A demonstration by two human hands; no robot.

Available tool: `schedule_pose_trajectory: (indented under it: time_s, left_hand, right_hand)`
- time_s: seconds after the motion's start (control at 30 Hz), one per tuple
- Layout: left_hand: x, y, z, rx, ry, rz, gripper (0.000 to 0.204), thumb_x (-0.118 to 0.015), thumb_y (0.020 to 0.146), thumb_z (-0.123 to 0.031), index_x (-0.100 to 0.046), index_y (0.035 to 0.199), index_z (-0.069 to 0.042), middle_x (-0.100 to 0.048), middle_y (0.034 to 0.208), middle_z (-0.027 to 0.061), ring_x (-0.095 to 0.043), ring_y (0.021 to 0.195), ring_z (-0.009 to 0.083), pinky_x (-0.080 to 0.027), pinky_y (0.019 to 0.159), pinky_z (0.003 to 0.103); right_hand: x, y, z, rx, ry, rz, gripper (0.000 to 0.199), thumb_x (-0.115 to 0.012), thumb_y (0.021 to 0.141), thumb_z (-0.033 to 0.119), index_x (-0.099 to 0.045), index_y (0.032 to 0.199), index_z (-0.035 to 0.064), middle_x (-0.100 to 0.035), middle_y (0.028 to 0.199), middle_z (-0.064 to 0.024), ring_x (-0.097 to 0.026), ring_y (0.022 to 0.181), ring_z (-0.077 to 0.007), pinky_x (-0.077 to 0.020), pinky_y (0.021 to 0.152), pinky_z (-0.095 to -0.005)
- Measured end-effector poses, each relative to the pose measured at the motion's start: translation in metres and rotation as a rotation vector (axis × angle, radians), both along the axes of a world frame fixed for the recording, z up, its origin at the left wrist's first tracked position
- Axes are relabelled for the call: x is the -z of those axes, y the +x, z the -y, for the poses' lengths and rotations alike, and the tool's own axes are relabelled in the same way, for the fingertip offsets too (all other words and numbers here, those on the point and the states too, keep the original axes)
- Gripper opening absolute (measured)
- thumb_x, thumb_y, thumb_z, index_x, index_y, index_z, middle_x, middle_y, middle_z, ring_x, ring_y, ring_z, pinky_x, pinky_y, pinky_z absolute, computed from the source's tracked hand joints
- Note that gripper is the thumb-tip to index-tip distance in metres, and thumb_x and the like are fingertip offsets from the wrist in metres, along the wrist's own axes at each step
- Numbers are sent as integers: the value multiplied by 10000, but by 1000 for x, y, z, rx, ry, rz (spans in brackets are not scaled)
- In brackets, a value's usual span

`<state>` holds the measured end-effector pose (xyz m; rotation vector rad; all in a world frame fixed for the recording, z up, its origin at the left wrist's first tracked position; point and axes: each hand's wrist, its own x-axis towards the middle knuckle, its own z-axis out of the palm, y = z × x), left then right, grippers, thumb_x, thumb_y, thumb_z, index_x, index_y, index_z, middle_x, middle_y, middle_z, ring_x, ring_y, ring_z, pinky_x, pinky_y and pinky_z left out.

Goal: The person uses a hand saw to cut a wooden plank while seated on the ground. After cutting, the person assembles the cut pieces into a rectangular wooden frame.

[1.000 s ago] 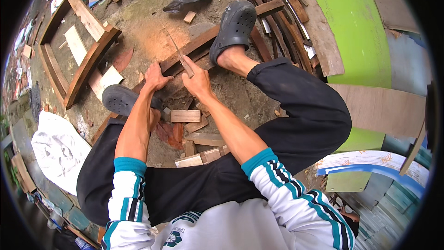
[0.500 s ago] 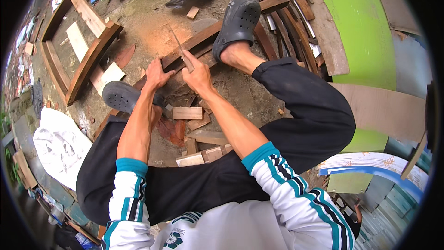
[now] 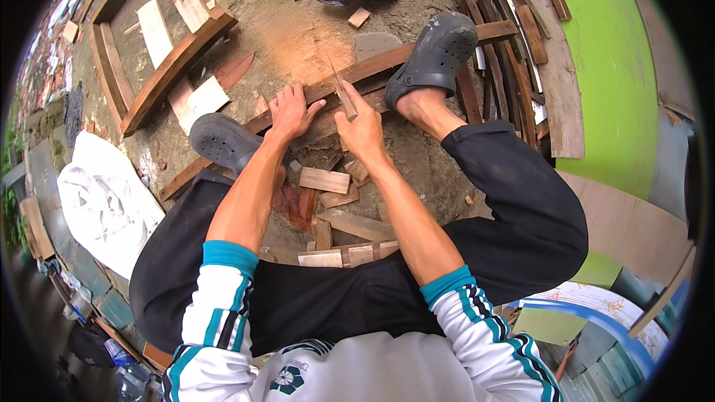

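A long brown wooden beam (image 3: 372, 68) lies slantwise across the ground before me, under both my feet. My left hand (image 3: 292, 113) lies over it between the feet, its fingers across the top and the thumb stretched toward the saw. Just to the right, my right hand (image 3: 360, 126) is closed around the wooden handle of a handsaw (image 3: 337, 83). The saw's narrow blade points away from me, over the beam; I cannot tell how deep it sits. A dark clog (image 3: 220, 140) on my left foot and another dark clog (image 3: 438, 50) on my right foot press on the beam.
Orange sawdust (image 3: 309, 48) covers the ground beyond the beam. A curved wooden frame (image 3: 179, 67) lies at far left, a white sack (image 3: 104, 197) below it. Wood offcuts (image 3: 325, 180) lie between my legs. Long dark strips (image 3: 514, 89) and a green panel (image 3: 611, 82) stand at right.
The whole view has shifted, so the beam, feet and hands appear farther right. My left hand's fingers lie more stretched over the beam. The saw remains in my right hand.
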<state>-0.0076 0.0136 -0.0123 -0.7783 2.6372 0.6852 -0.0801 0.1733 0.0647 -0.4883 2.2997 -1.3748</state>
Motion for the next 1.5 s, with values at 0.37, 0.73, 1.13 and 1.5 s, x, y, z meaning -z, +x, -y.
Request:
schedule_pose_trajectory:
  time_s: [0.37, 0.73, 1.13, 1.5]
  left_hand:
    - [-4, -6, 1, -19, 79, 88, 797, -560, 923, -649, -448, 1388, -11, -481, 1376, 221, -432, 1305, 400, -329, 1061, 541]
    - [-15, -6, 17, 10, 103, 141, 815, -742, 859, -504, -432, 1425, -7, -501, 1396, 238, -459, 1326, 385, -373, 1081, 513]
    - [-18, -8, 17, -76, 125, 13, 630, -752, 860, -386, -523, 1328, -32, -578, 1298, 228, -521, 1250, 405, -407, 1030, 514]
    - [-28, -2, 22, -33, 182, 53, 566, -794, 825, -374, -603, 1276, -91, -670, 1229, 176, -599, 1195, 379, -482, 969, 480]
  right_hand:
    - [-32, -4, -3, -23, 197, 150, 585, -602, 841, 152, -554, 1424, 136, -696, 1181, -226, -701, 1057, -310, -517, 913, -363]
    - [-172, 92, -110, -36, 157, 162, 610, -574, 838, 61, -522, 1446, 82, -651, 1267, -254, -630, 1215, -331, -495, 982, -352]
    - [-29, 28, -37, 8, 99, 53, 555, -571, 838, 74, -575, 1392, 50, -696, 1203, -206, -679, 1086, -235, -500, 933, -327]
    - [-33, 7, -8, -23, 202, 108, 623, -602, 821, 162, -537, 1440, 139, -696, 1113, -262, -697, 1014, -390, -528, 899, -422]
